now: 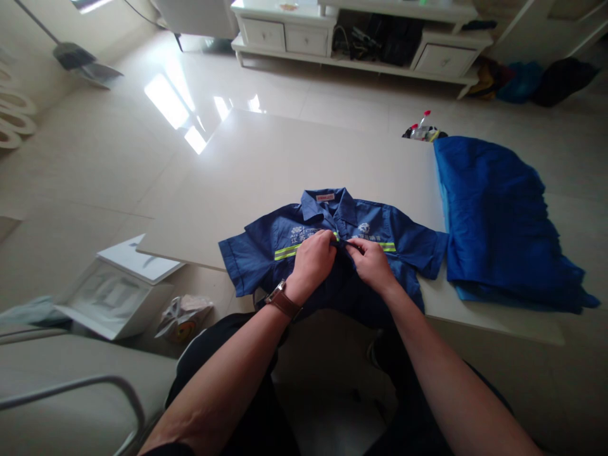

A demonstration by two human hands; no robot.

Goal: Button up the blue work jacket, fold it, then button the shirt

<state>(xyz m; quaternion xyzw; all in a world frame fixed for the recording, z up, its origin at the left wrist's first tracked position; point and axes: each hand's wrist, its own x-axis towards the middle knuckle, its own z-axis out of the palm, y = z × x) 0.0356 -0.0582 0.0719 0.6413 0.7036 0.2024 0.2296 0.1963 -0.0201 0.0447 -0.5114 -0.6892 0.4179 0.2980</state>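
A dark blue short-sleeved work shirt (pixel 285 225) lies face up on the pale table, collar pointing away from me. Yellow-green reflective strips and white lettering cross its chest. My left hand (pixel 316 256), with a watch on the wrist, is closed on the shirt's front edge at mid-chest. Just right of it, my right hand (pixel 370 263) pinches the same front opening, thumb and fingers pressed together. The cloth between the two hands is bunched up, and any button there is hidden. The shirt's lower part hangs over the near table edge toward my lap.
Folded blue cloth (pixel 498 221) lies on the table's right end. Bottles with red caps (pixel 420 126) stand beyond the table (pixel 380 164). An open white box (pixel 123 285) and a plastic-wrapped roll (pixel 184 320) are on the floor at left. A white cabinet (pixel 285 38) stands behind.
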